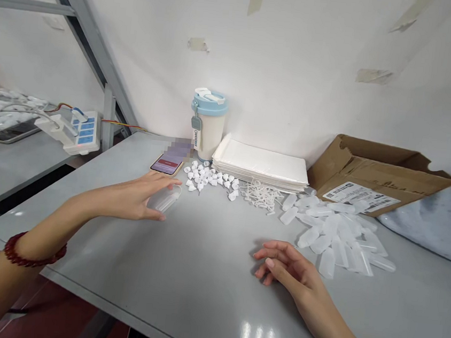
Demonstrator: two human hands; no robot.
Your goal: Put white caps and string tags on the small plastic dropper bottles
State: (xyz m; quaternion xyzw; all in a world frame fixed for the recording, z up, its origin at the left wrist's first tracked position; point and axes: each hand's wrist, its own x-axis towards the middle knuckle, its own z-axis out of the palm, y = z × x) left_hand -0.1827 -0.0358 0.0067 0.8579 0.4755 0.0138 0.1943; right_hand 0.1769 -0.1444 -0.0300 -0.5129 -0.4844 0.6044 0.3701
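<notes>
My left hand (pixel 138 195) is over the table, its thumb and fingers spread apart around a clear, flattish plastic piece (pixel 164 202) with a thin white loop at its end. That piece appears to lie on the tabletop, partly hidden by my hand. Over the right side of the table, my right hand (pixel 289 270) is loosely curled, with gaps between the fingers and nothing in it. Just beyond it lies a pile of translucent plastic tubes (pixel 340 232). Small white caps (pixel 202 177) and a heap of white cord loops (pixel 262 194) sit at the middle back.
Behind the caps stand a cream cup with a blue lid (pixel 209 121) and a phone (pixel 167 164). A stack of white padded envelopes (pixel 262 162) lies by the wall, beside an open cardboard box (pixel 382 174). A power strip (pixel 82 132) with cables is at left.
</notes>
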